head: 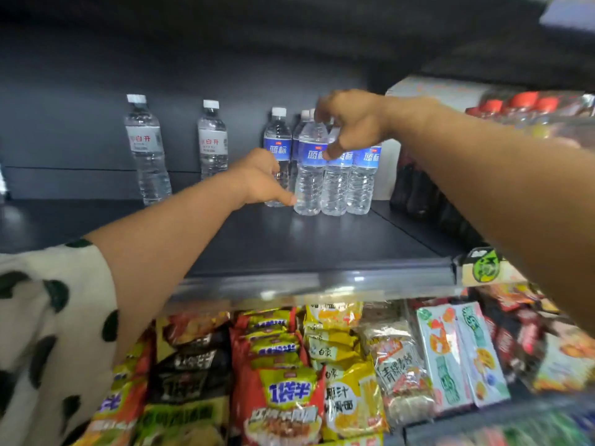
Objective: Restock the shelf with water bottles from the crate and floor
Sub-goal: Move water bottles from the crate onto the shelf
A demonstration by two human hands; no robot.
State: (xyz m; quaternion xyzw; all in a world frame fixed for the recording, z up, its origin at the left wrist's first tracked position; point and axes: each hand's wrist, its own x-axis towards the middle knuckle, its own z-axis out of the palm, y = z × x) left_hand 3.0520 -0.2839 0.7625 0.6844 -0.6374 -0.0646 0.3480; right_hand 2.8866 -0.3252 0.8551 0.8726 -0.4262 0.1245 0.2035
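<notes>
Blue-label bottles (310,162): rear ones hidden behind front row; right hand (352,123) covers several caps. Red-capped bottles (521,104): blurred, cut off at right edge.

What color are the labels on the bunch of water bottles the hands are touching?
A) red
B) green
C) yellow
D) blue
D: the clustered water bottles that the left hand and right hand reach to carry blue labels with white characters, while the two bottles standing apart to the left have white labels with red characters.
</notes>
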